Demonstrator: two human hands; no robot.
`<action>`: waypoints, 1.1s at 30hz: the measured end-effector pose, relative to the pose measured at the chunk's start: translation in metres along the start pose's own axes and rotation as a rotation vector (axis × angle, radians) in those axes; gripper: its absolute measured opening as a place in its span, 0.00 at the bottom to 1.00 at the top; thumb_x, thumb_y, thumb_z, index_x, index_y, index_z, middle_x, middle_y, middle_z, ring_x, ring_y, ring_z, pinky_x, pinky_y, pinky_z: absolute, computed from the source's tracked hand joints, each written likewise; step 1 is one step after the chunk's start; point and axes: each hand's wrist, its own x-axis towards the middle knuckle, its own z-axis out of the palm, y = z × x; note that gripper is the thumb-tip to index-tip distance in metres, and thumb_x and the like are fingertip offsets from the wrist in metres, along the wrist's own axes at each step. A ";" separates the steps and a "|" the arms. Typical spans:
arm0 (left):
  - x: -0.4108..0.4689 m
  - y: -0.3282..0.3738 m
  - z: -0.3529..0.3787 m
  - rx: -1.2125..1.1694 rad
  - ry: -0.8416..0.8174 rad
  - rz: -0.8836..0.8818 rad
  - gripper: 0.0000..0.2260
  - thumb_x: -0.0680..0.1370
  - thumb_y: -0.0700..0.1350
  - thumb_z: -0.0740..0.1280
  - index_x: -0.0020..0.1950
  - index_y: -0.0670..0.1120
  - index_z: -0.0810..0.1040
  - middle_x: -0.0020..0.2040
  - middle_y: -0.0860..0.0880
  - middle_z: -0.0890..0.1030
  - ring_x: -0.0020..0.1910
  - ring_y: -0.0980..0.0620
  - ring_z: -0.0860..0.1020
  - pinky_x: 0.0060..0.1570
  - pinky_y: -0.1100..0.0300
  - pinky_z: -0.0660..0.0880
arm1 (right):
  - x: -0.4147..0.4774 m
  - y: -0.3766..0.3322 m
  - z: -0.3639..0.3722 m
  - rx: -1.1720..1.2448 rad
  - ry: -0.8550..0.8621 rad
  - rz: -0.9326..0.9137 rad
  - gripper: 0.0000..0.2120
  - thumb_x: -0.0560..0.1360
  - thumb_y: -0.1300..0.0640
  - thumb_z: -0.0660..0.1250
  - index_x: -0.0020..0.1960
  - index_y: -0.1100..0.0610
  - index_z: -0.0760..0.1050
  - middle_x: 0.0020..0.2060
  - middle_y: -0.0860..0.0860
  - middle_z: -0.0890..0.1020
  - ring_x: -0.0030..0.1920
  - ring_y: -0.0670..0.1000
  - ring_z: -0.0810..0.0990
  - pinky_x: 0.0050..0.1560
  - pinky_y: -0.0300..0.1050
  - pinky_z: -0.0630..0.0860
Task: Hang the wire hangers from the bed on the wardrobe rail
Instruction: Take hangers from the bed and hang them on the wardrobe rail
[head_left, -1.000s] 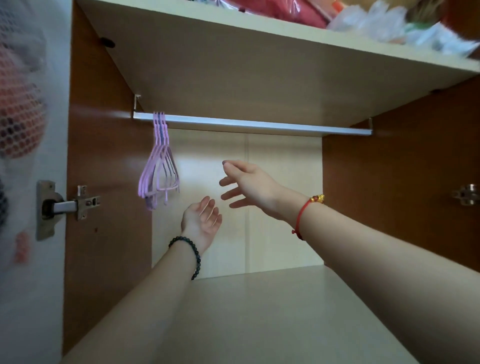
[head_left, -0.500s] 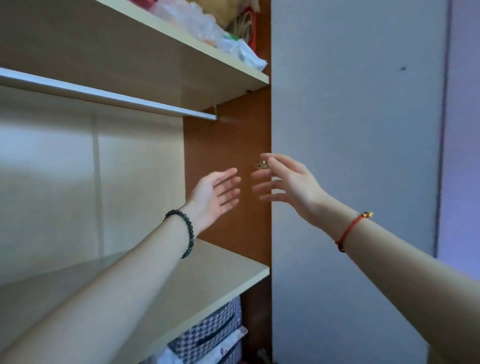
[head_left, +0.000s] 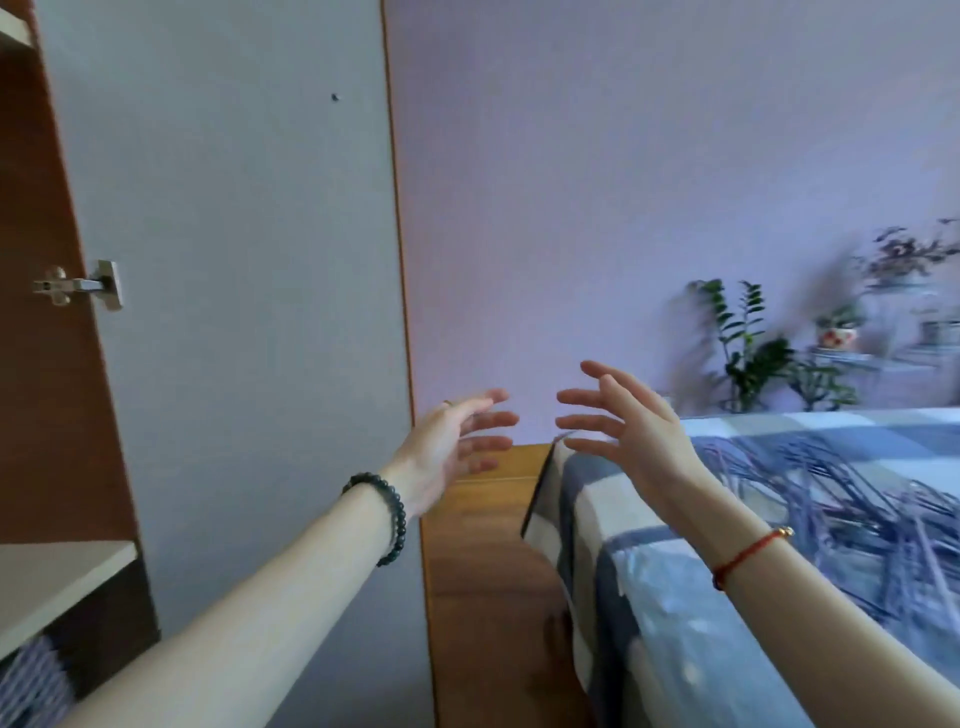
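Note:
A heap of purple wire hangers (head_left: 852, 499) lies on the bed (head_left: 649, 613), which has a blue and white checked cover, at the right. My left hand (head_left: 452, 441) is raised in front of the wardrobe door's edge, fingers spread, holding nothing. My right hand (head_left: 623, 431) hovers over the bed's near corner, fingers spread and empty, left of the hangers and apart from them. The wardrobe rail is out of view.
The open white wardrobe door (head_left: 234, 312) with its metal hinge (head_left: 83, 285) fills the left. A wardrobe shelf (head_left: 57, 577) shows at the lower left. A wooden bed frame (head_left: 483, 545) stands between door and bed. Potted plants (head_left: 753, 353) stand by the lilac wall.
My view has swung right from the wardrobe interior and the hung hangers to the door and bed. Both empty hands moved along with it, staying spread.

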 end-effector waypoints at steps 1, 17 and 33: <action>0.004 -0.010 0.019 -0.004 -0.043 -0.016 0.09 0.79 0.45 0.58 0.51 0.49 0.78 0.42 0.51 0.81 0.35 0.54 0.78 0.39 0.60 0.73 | -0.006 0.003 -0.022 -0.003 0.057 0.005 0.12 0.80 0.57 0.53 0.60 0.54 0.71 0.45 0.54 0.81 0.39 0.53 0.80 0.44 0.48 0.78; -0.013 -0.156 0.252 -0.060 -0.561 -0.279 0.07 0.78 0.40 0.61 0.50 0.51 0.74 0.47 0.52 0.78 0.42 0.54 0.76 0.41 0.62 0.74 | -0.154 0.054 -0.273 -0.151 0.894 0.052 0.13 0.77 0.63 0.59 0.62 0.59 0.70 0.43 0.54 0.80 0.41 0.49 0.76 0.41 0.40 0.74; -0.005 -0.243 0.315 0.314 -0.568 -0.154 0.19 0.76 0.38 0.64 0.67 0.39 0.70 0.55 0.48 0.77 0.50 0.55 0.74 0.51 0.63 0.73 | -0.171 0.115 -0.315 -0.460 1.025 0.260 0.20 0.69 0.73 0.66 0.61 0.69 0.71 0.35 0.51 0.78 0.39 0.51 0.76 0.34 0.30 0.73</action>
